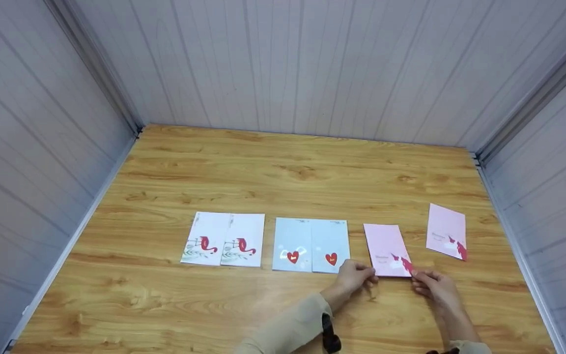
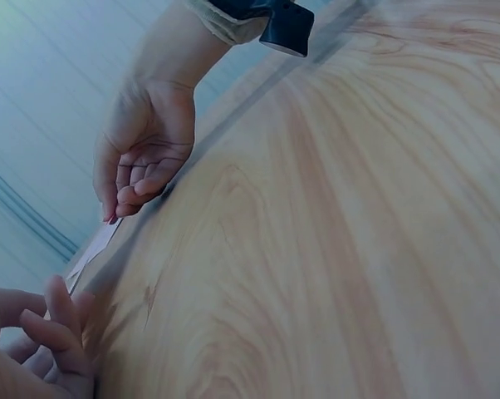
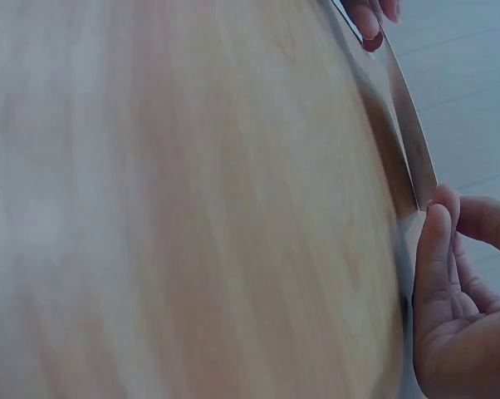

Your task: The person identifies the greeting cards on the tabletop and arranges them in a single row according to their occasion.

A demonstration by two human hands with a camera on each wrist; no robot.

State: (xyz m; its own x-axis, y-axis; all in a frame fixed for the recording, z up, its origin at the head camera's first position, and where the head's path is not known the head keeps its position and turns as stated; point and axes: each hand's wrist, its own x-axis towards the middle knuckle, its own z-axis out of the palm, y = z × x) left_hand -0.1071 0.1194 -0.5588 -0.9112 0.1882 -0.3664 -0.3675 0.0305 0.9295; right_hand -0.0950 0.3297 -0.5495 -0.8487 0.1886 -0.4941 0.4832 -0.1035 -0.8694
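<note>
A pink card (image 1: 388,248) with a darker pink figure at its lower right corner lies between the two hands. My left hand (image 1: 354,276) pinches its near left corner, while the near right corner is pinched by my right hand (image 1: 436,289). In the right wrist view, the card (image 3: 412,141) stretches from the fingers of the right hand (image 3: 462,307) to those of the left hand (image 3: 373,18), its near edge raised slightly. Both hands also show in the left wrist view, the left (image 2: 34,349) low and the right (image 2: 150,141) above it.
A matching pink card (image 1: 446,231) lies tilted farther right. Two blue cards with red hearts (image 1: 293,241) sit side by side left of the hands, and two white flamingo cards (image 1: 243,231) beyond them. Pale panel walls (image 1: 283,64) enclose the wooden table (image 1: 283,167) at back and sides.
</note>
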